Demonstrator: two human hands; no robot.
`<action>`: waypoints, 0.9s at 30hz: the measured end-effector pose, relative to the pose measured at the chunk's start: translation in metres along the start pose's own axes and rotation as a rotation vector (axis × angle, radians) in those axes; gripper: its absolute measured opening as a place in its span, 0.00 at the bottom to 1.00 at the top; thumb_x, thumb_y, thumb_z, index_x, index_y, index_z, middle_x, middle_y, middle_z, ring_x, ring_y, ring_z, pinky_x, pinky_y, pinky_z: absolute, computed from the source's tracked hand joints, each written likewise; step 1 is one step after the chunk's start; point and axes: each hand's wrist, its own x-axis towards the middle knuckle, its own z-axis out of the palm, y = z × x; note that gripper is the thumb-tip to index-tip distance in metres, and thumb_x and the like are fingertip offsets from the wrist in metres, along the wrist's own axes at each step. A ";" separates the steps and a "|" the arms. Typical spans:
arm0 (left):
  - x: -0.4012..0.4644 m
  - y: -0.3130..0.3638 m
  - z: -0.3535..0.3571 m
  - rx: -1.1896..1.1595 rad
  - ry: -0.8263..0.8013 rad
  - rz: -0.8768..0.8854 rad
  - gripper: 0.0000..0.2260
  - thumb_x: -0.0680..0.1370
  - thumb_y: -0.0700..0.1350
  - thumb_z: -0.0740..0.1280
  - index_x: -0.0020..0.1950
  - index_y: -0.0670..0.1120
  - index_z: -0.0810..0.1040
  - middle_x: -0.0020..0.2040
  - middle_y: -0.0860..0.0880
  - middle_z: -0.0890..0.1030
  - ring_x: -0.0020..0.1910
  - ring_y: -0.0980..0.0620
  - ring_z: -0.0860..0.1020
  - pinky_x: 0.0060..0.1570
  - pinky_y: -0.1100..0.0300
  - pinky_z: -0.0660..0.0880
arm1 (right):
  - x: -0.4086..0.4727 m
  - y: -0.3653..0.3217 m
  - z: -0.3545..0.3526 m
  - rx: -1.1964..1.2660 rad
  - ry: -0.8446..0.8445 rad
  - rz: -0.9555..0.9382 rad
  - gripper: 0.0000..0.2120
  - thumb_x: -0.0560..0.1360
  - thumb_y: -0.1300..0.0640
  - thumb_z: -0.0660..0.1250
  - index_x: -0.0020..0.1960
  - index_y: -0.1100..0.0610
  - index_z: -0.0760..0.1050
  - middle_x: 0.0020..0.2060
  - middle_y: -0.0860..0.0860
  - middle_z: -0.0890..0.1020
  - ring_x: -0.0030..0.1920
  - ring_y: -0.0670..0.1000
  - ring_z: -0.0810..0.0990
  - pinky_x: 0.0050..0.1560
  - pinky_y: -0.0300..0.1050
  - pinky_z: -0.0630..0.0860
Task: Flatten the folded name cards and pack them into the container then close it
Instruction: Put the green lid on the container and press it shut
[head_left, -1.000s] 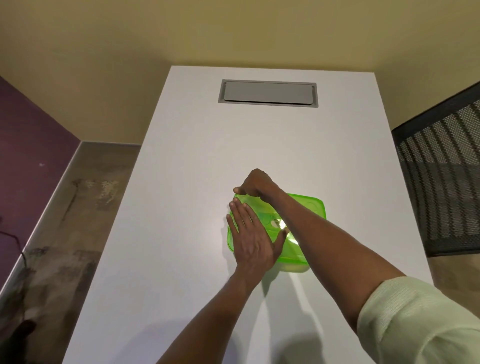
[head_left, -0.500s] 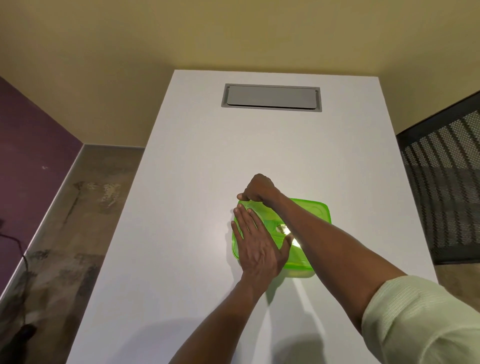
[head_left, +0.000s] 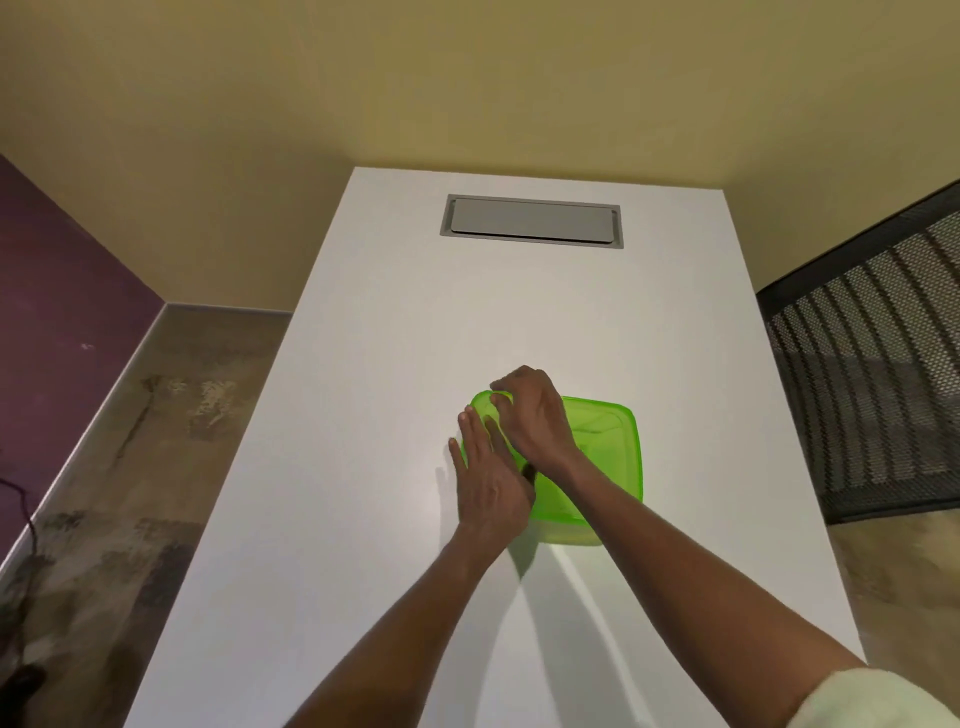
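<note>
1. Here, one container (head_left: 597, 462): green, translucent, square with rounded corners, on the white table (head_left: 395, 364), right of centre in the near half.
2. One lid (head_left: 608, 426), same green, lying on top of the container.
3. Two hands, both bare, both on the lid.
4. Left hand (head_left: 488, 478): flat, fingers spread and pointing away, palm down over the lid's left edge; the little finger lies out over the table.
5. Right hand (head_left: 535, 415): fingers curled, tips pressed at the lid's far-left corner; grips nothing that I can see.
6. One grey hatch (head_left: 531, 222) set flush in the far end of the table.
7. One black mesh chair (head_left: 872, 374) at right, cut off by the frame.
8. One pale sleeve (head_left: 878, 701) at bottom right, cut off.
9. Hidden: the lid's left side and much of its middle, under hands and right forearm.
10. Contents: cannot tell; no cards readable through the green plastic.
11. Whether the lid is snapped down all round: cannot tell.
12. Floor (head_left: 130, 467) at left is blotched; a dark cord (head_left: 26, 514) near the purple wall (head_left: 62, 291) is hard to make out.
</note>
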 end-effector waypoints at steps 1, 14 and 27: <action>-0.004 -0.008 -0.003 -0.072 0.042 -0.045 0.30 0.81 0.51 0.54 0.78 0.37 0.51 0.78 0.34 0.48 0.78 0.37 0.47 0.75 0.45 0.45 | -0.010 0.000 -0.002 -0.008 0.029 -0.027 0.08 0.76 0.59 0.66 0.50 0.59 0.82 0.46 0.56 0.82 0.51 0.57 0.77 0.51 0.51 0.72; -0.039 -0.065 -0.020 -1.419 -0.101 -0.739 0.02 0.74 0.35 0.71 0.44 0.36 0.82 0.37 0.41 0.81 0.31 0.51 0.80 0.36 0.62 0.81 | -0.126 -0.014 0.024 -0.387 -0.131 -0.362 0.16 0.71 0.69 0.51 0.49 0.63 0.75 0.44 0.60 0.76 0.42 0.58 0.74 0.39 0.53 0.75; -0.032 -0.053 -0.018 -0.807 -0.074 -0.558 0.10 0.72 0.35 0.63 0.32 0.44 0.76 0.31 0.45 0.72 0.32 0.50 0.68 0.31 0.59 0.63 | -0.132 -0.024 0.030 -0.513 -0.236 -0.436 0.12 0.73 0.63 0.55 0.46 0.58 0.77 0.43 0.54 0.74 0.43 0.55 0.72 0.41 0.51 0.72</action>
